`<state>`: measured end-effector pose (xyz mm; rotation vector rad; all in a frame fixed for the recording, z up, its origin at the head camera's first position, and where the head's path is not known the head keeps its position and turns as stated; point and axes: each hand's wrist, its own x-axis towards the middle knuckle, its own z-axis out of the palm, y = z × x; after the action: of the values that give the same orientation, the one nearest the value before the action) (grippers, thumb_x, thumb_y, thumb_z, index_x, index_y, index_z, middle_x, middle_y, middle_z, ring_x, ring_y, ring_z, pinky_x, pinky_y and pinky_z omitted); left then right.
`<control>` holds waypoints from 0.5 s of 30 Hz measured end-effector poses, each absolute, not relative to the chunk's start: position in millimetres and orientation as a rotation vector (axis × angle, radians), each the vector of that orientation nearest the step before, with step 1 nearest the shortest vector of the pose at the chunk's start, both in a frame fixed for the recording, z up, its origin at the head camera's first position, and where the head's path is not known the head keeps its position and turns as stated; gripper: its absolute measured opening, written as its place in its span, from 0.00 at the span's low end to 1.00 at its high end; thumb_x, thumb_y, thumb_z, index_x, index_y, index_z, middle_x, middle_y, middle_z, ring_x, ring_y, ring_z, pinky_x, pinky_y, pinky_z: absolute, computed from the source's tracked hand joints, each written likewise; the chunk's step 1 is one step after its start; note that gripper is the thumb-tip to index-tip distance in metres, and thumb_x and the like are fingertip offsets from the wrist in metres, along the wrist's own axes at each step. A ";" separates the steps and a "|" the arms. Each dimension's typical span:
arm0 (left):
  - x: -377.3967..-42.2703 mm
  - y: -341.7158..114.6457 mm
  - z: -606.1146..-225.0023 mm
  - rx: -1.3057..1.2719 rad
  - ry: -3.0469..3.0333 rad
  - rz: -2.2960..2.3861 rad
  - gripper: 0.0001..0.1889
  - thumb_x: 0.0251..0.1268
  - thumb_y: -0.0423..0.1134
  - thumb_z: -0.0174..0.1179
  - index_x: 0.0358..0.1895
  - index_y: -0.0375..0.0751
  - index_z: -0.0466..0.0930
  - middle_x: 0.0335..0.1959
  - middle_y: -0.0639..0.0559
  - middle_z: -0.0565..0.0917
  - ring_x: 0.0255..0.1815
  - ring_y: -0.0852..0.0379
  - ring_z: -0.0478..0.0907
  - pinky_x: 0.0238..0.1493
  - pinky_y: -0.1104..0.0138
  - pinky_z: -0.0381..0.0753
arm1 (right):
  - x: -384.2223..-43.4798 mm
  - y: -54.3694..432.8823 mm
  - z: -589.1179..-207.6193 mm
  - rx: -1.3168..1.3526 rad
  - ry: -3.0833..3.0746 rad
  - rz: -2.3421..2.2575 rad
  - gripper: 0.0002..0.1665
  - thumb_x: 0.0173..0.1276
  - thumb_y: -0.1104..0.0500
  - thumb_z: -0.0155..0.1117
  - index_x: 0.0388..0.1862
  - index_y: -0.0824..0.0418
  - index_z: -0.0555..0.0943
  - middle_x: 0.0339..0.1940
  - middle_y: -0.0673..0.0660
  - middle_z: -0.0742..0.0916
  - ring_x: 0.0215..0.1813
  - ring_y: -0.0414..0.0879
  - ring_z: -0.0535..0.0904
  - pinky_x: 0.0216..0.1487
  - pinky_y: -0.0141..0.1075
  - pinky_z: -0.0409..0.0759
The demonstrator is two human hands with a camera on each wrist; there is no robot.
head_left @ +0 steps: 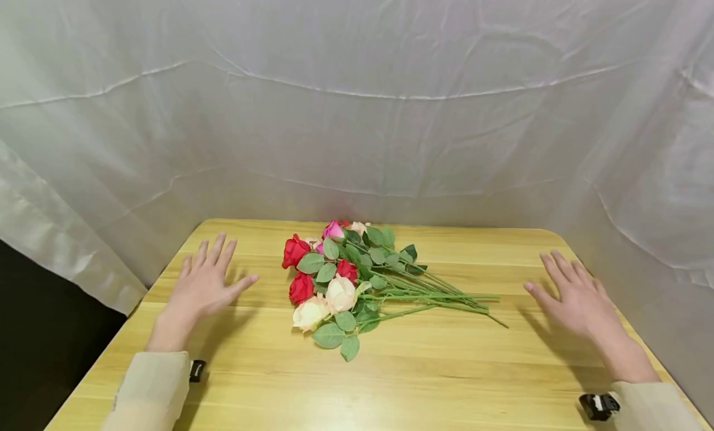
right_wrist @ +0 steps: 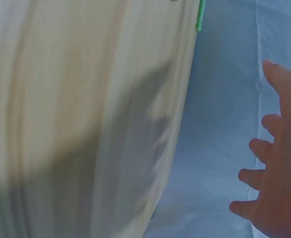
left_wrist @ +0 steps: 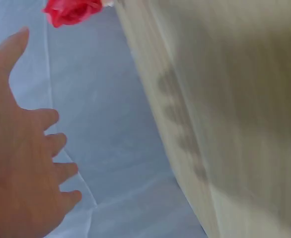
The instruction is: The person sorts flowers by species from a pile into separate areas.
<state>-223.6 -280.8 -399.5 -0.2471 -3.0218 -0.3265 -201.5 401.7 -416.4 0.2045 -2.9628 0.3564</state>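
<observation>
A loose bunch of roses lies on the wooden table, blooms to the left and green stems (head_left: pixel 446 297) to the right. Among the blooms are a red rose (head_left: pixel 295 251), a pale cream rose (head_left: pixel 311 313) and a pink rose (head_left: pixel 333 230), with green leaves (head_left: pixel 329 335) between them. My left hand (head_left: pixel 203 285) hovers over the table left of the blooms, fingers spread and holding nothing. Off the stem ends, my right hand (head_left: pixel 580 301) is likewise spread and bare. In the left wrist view a red bloom (left_wrist: pixel 72 11) shows beyond the thumb; a green stem (right_wrist: pixel 200 15) tops the right wrist view.
The wooden table (head_left: pixel 357 387) has rounded far corners. A pale grey curtain (head_left: pixel 357 139) hangs behind it and along the sides. A dark area (head_left: pixel 44 332) lies off its left edge. Both hands cast shadows on the tabletop.
</observation>
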 end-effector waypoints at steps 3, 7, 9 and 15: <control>-221.9 -272.9 -395.8 -0.303 -2.976 -0.327 0.54 0.73 0.75 0.45 0.86 0.42 0.37 0.86 0.41 0.33 0.83 0.27 0.35 0.78 0.28 0.36 | -203.7 394.3 -412.0 0.262 -2.955 0.427 0.50 0.83 0.35 0.48 0.88 0.55 0.39 0.86 0.67 0.45 0.80 0.80 0.41 0.72 0.80 0.40; -220.8 -252.9 -390.3 -0.411 -2.905 -0.332 0.53 0.74 0.73 0.46 0.86 0.45 0.36 0.86 0.47 0.32 0.84 0.31 0.35 0.81 0.33 0.36 | -210.3 379.9 -405.1 0.379 -2.928 0.578 0.48 0.84 0.40 0.50 0.88 0.56 0.40 0.86 0.66 0.47 0.81 0.78 0.43 0.77 0.74 0.40; -220.7 -238.3 -388.5 -0.480 -2.876 -0.330 0.52 0.74 0.73 0.47 0.86 0.47 0.35 0.86 0.50 0.32 0.85 0.34 0.35 0.82 0.37 0.36 | -215.9 371.5 -402.1 0.441 -2.916 0.639 0.48 0.84 0.42 0.52 0.88 0.55 0.41 0.86 0.66 0.48 0.82 0.76 0.45 0.79 0.72 0.43; -218.7 -182.8 -389.4 -0.745 -2.819 -0.311 0.53 0.71 0.71 0.54 0.86 0.51 0.38 0.87 0.53 0.34 0.86 0.41 0.36 0.84 0.42 0.36 | -235.6 344.5 -398.4 0.568 -2.943 0.761 0.47 0.83 0.43 0.54 0.88 0.53 0.43 0.86 0.65 0.51 0.82 0.73 0.48 0.78 0.72 0.49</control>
<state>-218.7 -182.8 -389.4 -0.7454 -2.8191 -0.3114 -235.6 344.5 -398.4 0.5680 -2.9428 0.7614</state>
